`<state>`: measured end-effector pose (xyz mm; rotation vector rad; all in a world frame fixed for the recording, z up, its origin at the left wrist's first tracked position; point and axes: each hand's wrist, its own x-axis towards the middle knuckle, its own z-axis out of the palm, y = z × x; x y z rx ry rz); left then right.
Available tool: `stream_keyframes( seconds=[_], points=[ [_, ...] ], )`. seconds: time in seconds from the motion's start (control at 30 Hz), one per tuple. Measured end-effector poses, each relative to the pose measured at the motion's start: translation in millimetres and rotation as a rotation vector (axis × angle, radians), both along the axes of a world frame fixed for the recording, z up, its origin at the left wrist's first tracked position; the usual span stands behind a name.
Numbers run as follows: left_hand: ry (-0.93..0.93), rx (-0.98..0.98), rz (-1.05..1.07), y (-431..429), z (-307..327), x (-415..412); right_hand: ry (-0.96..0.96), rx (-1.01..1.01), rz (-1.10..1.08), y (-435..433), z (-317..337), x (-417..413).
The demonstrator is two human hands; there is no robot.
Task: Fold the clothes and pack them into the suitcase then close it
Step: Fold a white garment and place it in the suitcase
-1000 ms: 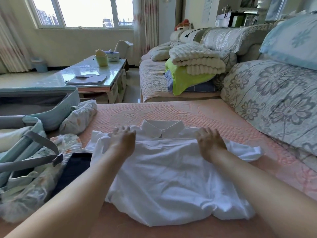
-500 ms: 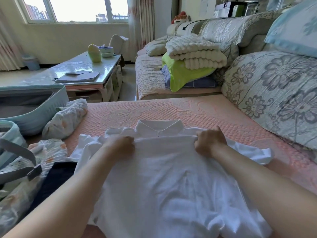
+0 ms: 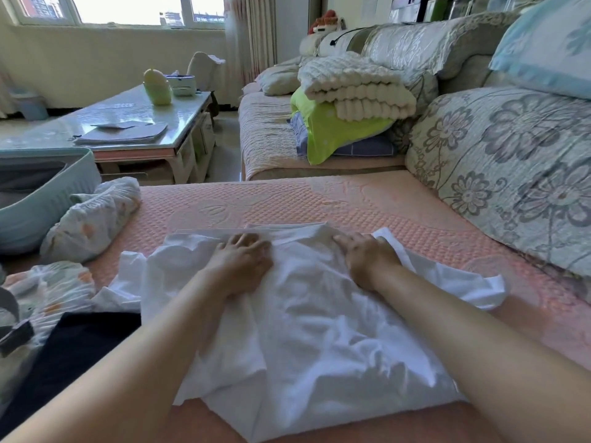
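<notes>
Left grip [image 3: 243, 260] and right grip [image 3: 367, 257] press open-palmed on your shirt [image 3: 319, 340]; the suitcase [image 3: 48, 199] lies left, nearer your left grip.

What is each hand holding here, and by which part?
Nothing looks gripped: the left hand and right hand press flat on the crumpled white shirt, near its far folded edge.

Two arms show, bare up to the frame's edge: the left forearm [image 3: 128, 362] from the lower left, the right forearm [image 3: 479, 340] from the lower right. The left hand [image 3: 240, 263] and right hand [image 3: 367, 260], mid-frame, are bare too.
</notes>
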<state>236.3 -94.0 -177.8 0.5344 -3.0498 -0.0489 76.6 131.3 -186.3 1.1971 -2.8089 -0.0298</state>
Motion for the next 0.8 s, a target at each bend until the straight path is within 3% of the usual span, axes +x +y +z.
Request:
stream_keyframes(
  seconds=[0.17,0.4,0.57,0.67,0.8],
  points=[
    [-0.151,0.024,0.009,1.9,-1.7,14.3,-0.104,0.047,-0.048,20.7,1.9,4.5],
    [-0.078,-0.023,-0.139,77.4,41.9,27.9,-0.048,-0.006,-0.234,64.9,38.8,63.5],
    [-0.042,0.085,-0.325,159.1,50.0,42.3,-0.113,0.075,-0.613,101.2,60.6,109.1],
    [-0.096,0.148,-0.365,191.4,35.6,54.7,-0.131,0.18,-0.573,122.0,62.6,134.0],
    [-0.177,0.14,-0.336,205.6,14.6,66.6,-0.305,-0.03,-0.611,141.1,59.2,160.0]
  ],
)
